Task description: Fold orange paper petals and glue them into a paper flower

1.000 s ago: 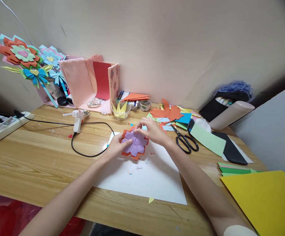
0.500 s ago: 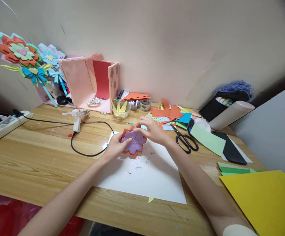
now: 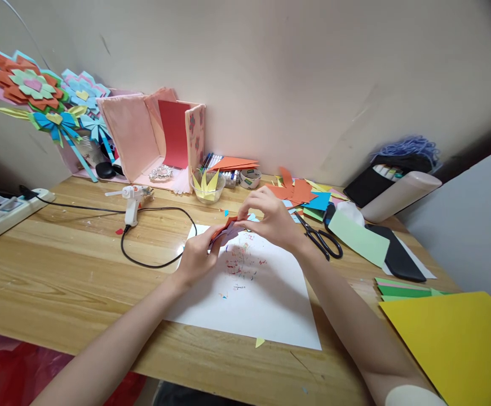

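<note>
Above the white paper sheet (image 3: 249,316), a purple and orange paper flower (image 3: 227,231) is held tilted almost edge-on, so its face is mostly hidden. My left hand (image 3: 198,254) grips its left side, thumb toward me. With thumb and fingers, my right hand (image 3: 268,217) pinches the upper right edge. Specks of colour and small paper scraps lie on the sheet beneath. Just right of my right hand rest black-handled scissors (image 3: 323,239).
A white glue gun (image 3: 132,206) with a looping black cord stands at left. Behind are a pink box (image 3: 129,141), a clear bowl (image 3: 207,189) and orange paper pieces (image 3: 298,192). Yellow paper (image 3: 456,338) lies at right; finished paper flowers (image 3: 34,84) stand back left.
The flower has tipped from facing me to nearly edge-on. My left hand has turned and lowered slightly, and my right hand has shifted a little to the right, both still holding it.
</note>
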Demonstrator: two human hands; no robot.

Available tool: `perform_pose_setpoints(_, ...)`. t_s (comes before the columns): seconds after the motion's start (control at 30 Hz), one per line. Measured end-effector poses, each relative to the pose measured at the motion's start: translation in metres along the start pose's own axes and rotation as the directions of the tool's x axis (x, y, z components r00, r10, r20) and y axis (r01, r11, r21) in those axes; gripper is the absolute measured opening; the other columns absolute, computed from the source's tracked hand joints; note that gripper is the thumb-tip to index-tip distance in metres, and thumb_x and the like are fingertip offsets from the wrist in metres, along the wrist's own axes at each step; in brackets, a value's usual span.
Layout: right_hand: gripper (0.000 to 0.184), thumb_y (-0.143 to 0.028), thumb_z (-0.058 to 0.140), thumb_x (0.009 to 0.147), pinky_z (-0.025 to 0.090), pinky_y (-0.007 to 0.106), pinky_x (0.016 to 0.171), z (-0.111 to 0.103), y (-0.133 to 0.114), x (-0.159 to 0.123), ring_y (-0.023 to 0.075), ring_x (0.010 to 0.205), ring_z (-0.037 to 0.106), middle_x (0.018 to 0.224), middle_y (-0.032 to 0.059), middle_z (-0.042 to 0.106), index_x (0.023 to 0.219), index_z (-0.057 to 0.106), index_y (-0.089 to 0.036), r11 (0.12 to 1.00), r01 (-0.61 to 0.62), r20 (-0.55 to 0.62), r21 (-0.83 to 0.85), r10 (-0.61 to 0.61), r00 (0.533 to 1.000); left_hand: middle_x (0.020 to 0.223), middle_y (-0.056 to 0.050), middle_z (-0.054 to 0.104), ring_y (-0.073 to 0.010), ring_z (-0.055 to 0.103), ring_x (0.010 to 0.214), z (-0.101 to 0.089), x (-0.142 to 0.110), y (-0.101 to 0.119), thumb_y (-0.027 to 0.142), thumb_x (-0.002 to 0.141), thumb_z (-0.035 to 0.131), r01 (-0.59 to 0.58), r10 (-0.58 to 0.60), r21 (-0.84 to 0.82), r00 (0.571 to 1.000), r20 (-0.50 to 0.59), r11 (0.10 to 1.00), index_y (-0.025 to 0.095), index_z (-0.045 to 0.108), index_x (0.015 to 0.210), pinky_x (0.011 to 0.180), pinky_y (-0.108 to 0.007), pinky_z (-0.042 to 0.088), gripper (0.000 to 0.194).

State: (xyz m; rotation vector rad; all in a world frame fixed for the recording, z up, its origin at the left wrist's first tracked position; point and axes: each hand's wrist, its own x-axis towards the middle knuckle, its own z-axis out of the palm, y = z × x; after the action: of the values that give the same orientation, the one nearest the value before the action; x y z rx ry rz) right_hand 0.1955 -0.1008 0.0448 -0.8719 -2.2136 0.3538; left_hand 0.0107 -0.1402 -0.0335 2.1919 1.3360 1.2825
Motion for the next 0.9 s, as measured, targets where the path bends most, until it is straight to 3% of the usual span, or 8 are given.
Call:
perform_pose_setpoints(0.1, 0.016, -0.033, 0.067, 0.074, 0.037, 0.03, 0.073, 0.0, -0.004, 0.0, 0.0181, 0.08, 0.047, 0.075, 0.002, 0.059, 0.069, 0.059, -0.019, 0.996, -0.084, -0.042, 0.021, 0.085, 0.996, 0.087, -0.004, 0.069, -0.0135, 0.061, 0.067, 0.0, -0.001, 0.001, 0.02, 0.081, 0.049, 0.001, -0.002, -0.025, 1.0, -0.024, 1.0, 0.02, 0.06, 0.106, 0.063, -0.021, 0.043, 0.027)
perform_pose_setpoints(0.2, 0.019, -0.036, 0.067, 0.072, 0.037, 0.029, 0.073, 0.004, -0.003, 0.0, 0.0182, 0.084, 0.049, 0.085, 0.0027, 0.061, 0.077, 0.06, -0.019, 0.98, -0.183, -0.094, 0.077, 0.19, 0.977, 0.076, -0.002, 0.067, -0.0122, 0.057, 0.061, -0.002, 0.0, 0.004, 0.024, 0.081, 0.051, 0.115, -0.116, -0.138, 0.993, 0.005, 0.984, 0.019, 0.062, 0.103, 0.059, -0.02, 0.042, 0.025)
perform_pose_setpoints(0.3, 0.02, -0.037, 0.064, 0.073, 0.038, 0.027, 0.071, 0.01, 0.002, 0.001, 0.0166, 0.082, 0.053, 0.086, 0.0021, 0.063, 0.082, 0.064, -0.019, 0.932, -0.297, 0.054, 0.206, 0.293, 0.955, 0.072, -0.001, 0.065, -0.0118, 0.055, 0.059, -0.004, 0.004, 0.007, 0.03, 0.079, 0.054, 0.295, -0.279, -0.319, 0.955, 0.098, 0.901, 0.016, 0.063, 0.097, 0.055, -0.02, 0.042, 0.025)
perform_pose_setpoints(0.4, 0.021, -0.036, 0.061, 0.073, 0.04, 0.024, 0.061, 0.016, 0.009, 0.001, 0.014, 0.069, 0.054, 0.075, 0.0021, 0.064, 0.073, 0.066, -0.016, 0.843, -0.44, 0.211, 0.309, 0.39, 0.896, 0.08, -0.002, 0.067, -0.014, 0.058, 0.066, -0.005, 0.009, 0.009, 0.033, 0.074, 0.06, 0.418, -0.356, -0.432, 0.908, 0.221, 0.799, 0.014, 0.063, 0.095, 0.059, -0.021, 0.044, 0.028)
perform_pose_setpoints(0.6, 0.018, -0.032, 0.063, 0.067, 0.037, 0.021, 0.052, 0.031, 0.016, -0.001, 0.0113, 0.058, 0.051, 0.063, 0.0002, 0.059, 0.064, 0.064, -0.014, 0.754, -0.567, 0.243, 0.331, 0.513, 0.823, 0.082, -0.003, 0.069, -0.016, 0.06, 0.071, -0.002, 0.012, -0.001, 0.038, 0.069, 0.066, 0.593, -0.415, -0.511, 0.803, 0.428, 0.622, 0.014, 0.066, 0.087, 0.063, -0.023, 0.044, 0.03)
perform_pose_setpoints(0.73, 0.028, -0.04, 0.056, 0.075, 0.039, 0.021, 0.054, 0.033, 0.021, 0.002, 0.0133, 0.064, 0.055, 0.072, 0.0029, 0.064, 0.073, 0.066, -0.014, 0.747, -0.599, 0.337, 0.288, 0.507, 0.794, 0.082, -0.006, 0.069, -0.0175, 0.061, 0.07, 0.003, 0.009, -0.012, 0.042, 0.068, 0.066, 0.648, -0.457, -0.516, 0.761, 0.46, 0.56, 0.012, 0.066, 0.086, 0.063, -0.024, 0.045, 0.035)
perform_pose_setpoints(0.8, 0.033, -0.042, 0.049, 0.081, 0.042, 0.023, 0.061, 0.024, 0.031, 0.003, 0.015, 0.074, 0.058, 0.083, 0.0049, 0.067, 0.08, 0.066, -0.015, 0.769, -0.579, 0.269, 0.271, 0.517, 0.813, 0.086, -0.008, 0.069, -0.0191, 0.062, 0.072, 0.004, 0.009, -0.016, 0.043, 0.068, 0.067, 0.67, -0.499, -0.516, 0.743, 0.447, 0.534, 0.012, 0.066, 0.088, 0.065, -0.027, 0.046, 0.037)
perform_pose_setpoints(0.9, 0.029, -0.037, 0.045, 0.085, 0.042, 0.025, 0.071, -0.001, 0.057, 0.0, 0.0161, 0.085, 0.059, 0.094, 0.0064, 0.067, 0.088, 0.064, -0.016, 0.807, -0.573, 0.04, 0.143, 0.574, 0.818, 0.09, -0.009, 0.07, -0.0217, 0.064, 0.077, 0.004, 0.011, -0.018, 0.043, 0.065, 0.068, 0.687, -0.546, -0.536, 0.722, 0.426, 0.491, 0.011, 0.065, 0.09, 0.069, -0.03, 0.047, 0.04)
